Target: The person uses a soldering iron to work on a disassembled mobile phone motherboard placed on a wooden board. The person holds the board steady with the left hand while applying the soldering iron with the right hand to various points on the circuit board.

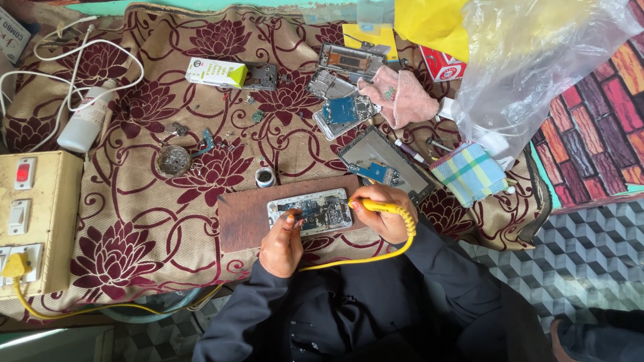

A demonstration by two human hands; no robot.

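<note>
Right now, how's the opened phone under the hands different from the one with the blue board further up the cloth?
The opened phone lies on a brown wooden board; the phone with the blue board lies on the flowered cloth. The first lies level with the table edge, the second tilted. The left hand and the right hand, holding a yellow soldering iron, touch the first; nothing touches the second. Both have circuitry exposed.

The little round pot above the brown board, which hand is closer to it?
Left. The left hand sits just below the small round pot; the right hand, holding the yellow soldering iron, is farther right.
</note>
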